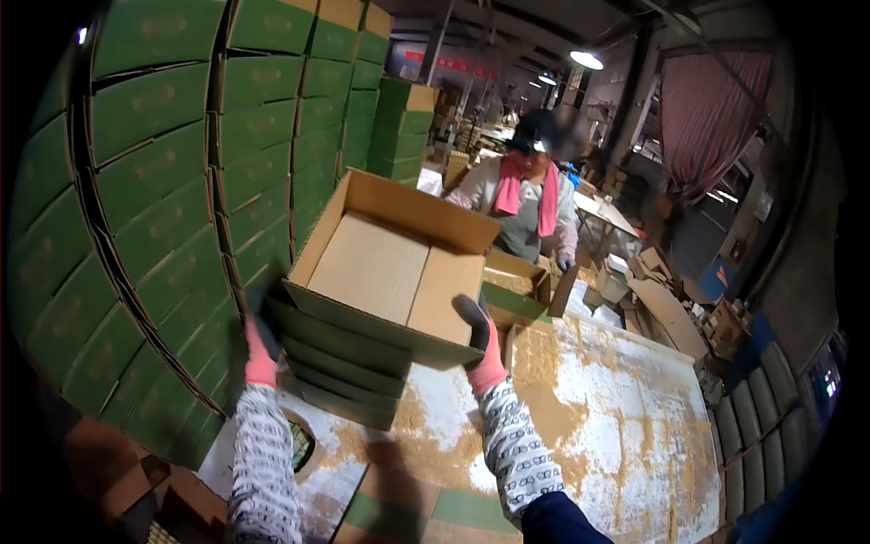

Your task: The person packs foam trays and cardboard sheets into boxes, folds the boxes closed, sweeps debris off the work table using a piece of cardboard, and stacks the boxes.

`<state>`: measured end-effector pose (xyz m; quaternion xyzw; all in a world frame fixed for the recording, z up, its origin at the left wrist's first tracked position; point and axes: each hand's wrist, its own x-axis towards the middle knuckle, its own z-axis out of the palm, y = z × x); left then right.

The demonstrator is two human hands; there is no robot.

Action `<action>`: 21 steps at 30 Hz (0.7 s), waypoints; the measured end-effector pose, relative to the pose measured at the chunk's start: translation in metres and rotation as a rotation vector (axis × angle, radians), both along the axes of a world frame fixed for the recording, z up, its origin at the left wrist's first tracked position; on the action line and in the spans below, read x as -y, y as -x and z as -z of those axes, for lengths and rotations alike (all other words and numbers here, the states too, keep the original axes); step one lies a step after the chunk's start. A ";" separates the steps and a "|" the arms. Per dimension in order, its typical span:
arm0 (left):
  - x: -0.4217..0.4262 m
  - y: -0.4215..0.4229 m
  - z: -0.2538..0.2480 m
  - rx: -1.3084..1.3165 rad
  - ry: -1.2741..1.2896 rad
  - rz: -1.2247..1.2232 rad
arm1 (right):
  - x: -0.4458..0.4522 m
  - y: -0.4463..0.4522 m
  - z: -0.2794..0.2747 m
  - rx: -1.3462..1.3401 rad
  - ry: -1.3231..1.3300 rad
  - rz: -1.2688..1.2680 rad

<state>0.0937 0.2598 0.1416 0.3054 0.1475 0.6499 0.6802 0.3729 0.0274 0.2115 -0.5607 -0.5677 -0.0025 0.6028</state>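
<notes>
An open cardboard box [376,263], brown inside and green outside, is tilted toward me above a stack of green boxes [340,367]. My right hand [478,331], in a dark and pink glove, grips its right end with the thumb over the rim. At the left end, beside the box's near corner and the stack, is my left hand [261,340] in a matching glove. Its fingers are dark and blurred, so their hold is unclear. The inside of the box shows only its bottom flaps.
A wall of green cartons [154,199] rises at left. The white table [625,435] carries brown crumbs. Across it stands a person [530,195] with a pink towel, beside another open box [512,281]. Green-topped cardboard [426,508] lies nearest me; cardboard scraps [666,313] are at right.
</notes>
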 end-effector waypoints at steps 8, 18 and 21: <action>-0.022 0.017 0.074 -0.631 -0.092 0.004 | -0.006 -0.005 0.041 -0.854 -0.139 -0.429; -0.041 0.016 0.126 -0.497 0.022 0.038 | -0.053 0.008 0.012 -0.515 0.372 -0.030; -0.026 0.016 0.082 -0.437 -0.163 0.047 | -0.067 0.039 -0.042 0.002 0.884 0.406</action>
